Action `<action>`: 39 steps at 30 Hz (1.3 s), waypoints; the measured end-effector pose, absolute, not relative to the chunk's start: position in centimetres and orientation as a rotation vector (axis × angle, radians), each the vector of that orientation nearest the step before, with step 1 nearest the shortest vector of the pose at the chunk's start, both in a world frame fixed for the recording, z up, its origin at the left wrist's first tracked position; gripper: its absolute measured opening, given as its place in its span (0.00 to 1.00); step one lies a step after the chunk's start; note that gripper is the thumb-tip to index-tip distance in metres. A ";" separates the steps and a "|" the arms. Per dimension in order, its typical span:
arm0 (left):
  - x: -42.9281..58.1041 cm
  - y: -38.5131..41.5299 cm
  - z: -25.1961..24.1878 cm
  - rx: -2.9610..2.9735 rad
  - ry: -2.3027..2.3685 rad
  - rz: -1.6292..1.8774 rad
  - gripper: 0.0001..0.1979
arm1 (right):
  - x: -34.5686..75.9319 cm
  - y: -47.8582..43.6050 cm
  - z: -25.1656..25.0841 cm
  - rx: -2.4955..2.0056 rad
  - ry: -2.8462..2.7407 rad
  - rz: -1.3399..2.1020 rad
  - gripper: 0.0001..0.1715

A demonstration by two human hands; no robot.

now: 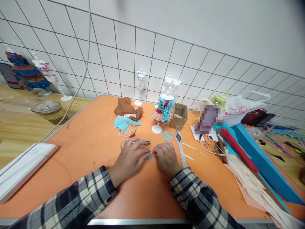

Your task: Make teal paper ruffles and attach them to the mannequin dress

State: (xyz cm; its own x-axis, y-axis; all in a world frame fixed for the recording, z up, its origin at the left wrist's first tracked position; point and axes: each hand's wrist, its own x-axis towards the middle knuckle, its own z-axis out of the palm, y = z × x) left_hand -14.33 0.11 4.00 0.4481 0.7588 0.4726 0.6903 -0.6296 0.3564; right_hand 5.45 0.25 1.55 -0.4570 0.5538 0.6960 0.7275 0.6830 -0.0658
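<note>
My left hand [132, 157] and my right hand [166, 158] rest close together on the orange table [90, 143]. Their fingertips pinch a tiny blue paper piece [149, 157] between them. A dark small object [147, 142] lies just beyond my left fingers. Behind the hands stands a small white mannequin [164, 109] covered in blue, red and peach paper bits, with loose blue scraps [167, 136] at its base.
Brown paper [126, 108], blue paper and a tape ring [127, 129] lie at the back. A cardboard box [179, 116], bare mannequins [140, 83], scissors [207, 144], stacked coloured paper sheets [252, 159] at right, a white tray [21, 168] and a jar [50, 111] at left.
</note>
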 end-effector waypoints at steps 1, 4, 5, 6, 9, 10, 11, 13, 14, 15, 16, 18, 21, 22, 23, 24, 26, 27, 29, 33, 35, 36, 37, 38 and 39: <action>-14.3 0.1 4.1 2.568 1.287 0.931 0.09 | 5.3 0.1 1.6 -0.989 -2.173 -0.281 0.10; -14.4 0.1 4.1 2.551 1.257 0.917 0.09 | 5.2 -0.2 1.9 -1.099 -1.997 -0.069 0.09; -14.4 0.1 4.1 2.547 1.258 0.918 0.09 | 5.2 -0.3 2.0 -1.141 -1.913 0.013 0.09; -14.5 0.2 4.1 2.548 1.263 0.916 0.09 | 5.2 -0.4 2.1 -1.162 -1.860 0.077 0.11; -14.7 0.5 4.0 2.587 1.264 0.895 0.09 | 5.4 -0.6 2.2 -1.124 -1.960 0.099 0.19; -14.8 0.7 4.0 2.613 1.254 0.878 0.09 | 5.4 -0.6 2.2 -1.109 -2.022 0.066 0.17; -14.9 0.7 4.1 2.645 1.239 0.863 0.09 | 5.4 -0.6 2.1 -1.105 -2.059 0.028 0.13; -15.1 0.8 4.2 2.712 1.210 0.842 0.09 | 5.3 -0.5 2.0 -1.116 -2.070 -0.022 0.06; -15.1 0.9 4.2 2.742 1.198 0.836 0.09 | 5.2 -0.4 1.9 -1.114 -2.069 -0.029 0.04; -15.1 0.8 4.3 2.763 1.190 0.835 0.09 | 5.1 -0.3 1.9 -1.107 -2.071 -0.027 0.03; -15.2 0.8 4.4 2.775 1.183 0.832 0.09 | 5.1 -0.3 1.9 -1.096 -2.076 -0.022 0.03; -15.1 0.7 4.4 2.778 1.156 0.815 0.08 | 5.1 -0.3 1.9 -1.080 -2.087 -0.006 0.03; -14.9 0.6 4.4 2.686 1.098 0.817 0.08 | 5.1 -0.5 2.0 -1.062 -2.095 -0.007 0.04; -14.8 0.6 4.3 2.607 1.083 0.852 0.08 | 5.1 -0.7 2.0 -1.049 -2.093 -0.022 0.04; -14.6 0.6 4.2 2.505 1.073 0.900 0.07 | 5.0 -0.9 2.1 -1.028 -2.085 -0.047 0.04; -14.5 0.6 4.0 2.391 1.068 0.953 0.07 | 4.9 -1.2 2.3 -0.998 -2.070 -0.079 0.04; -14.2 0.8 3.7 2.176 1.058 1.041 0.08 | 4.6 -1.7 2.5 -0.918 -2.037 -0.137 0.07; -14.1 0.9 3.5 2.085 1.049 1.065 0.08 | 4.4 -2.0 2.7 -0.868 -2.031 -0.152 0.08; -14.0 1.2 3.1 1.912 1.041 1.090 0.10 | 4.1 -2.3 2.8 -0.785 -2.038 -0.133 0.10; -14.1 1.4 2.6 1.578 1.014 1.101 0.14 | 3.9 -1.9 2.4 -0.859 -1.997 0.069 0.21; -14.1 1.4 2.4 1.464 0.948 1.095 0.25 | 4.2 -1.4 2.1 -0.965 -1.981 0.102 0.27; -14.1 1.4 2.3 1.417 0.910 1.086 0.31 | 4.4 -1.1 2.0 -1.019 -2.001 0.082 0.28; -14.1 1.4 2.3 1.374 0.886 1.080 0.35 | 4.6 -0.8 1.9 -1.066 -2.035 0.043 0.29; -14.0 1.4 2.3 1.336 0.878 1.079 0.38 | 4.8 -0.6 1.8 -1.109 -2.077 -0.002 0.29; -14.0 1.5 2.2 1.301 0.885 1.082 0.39 | 5.0 -0.4 1.7 -1.143 -2.120 -0.050 0.30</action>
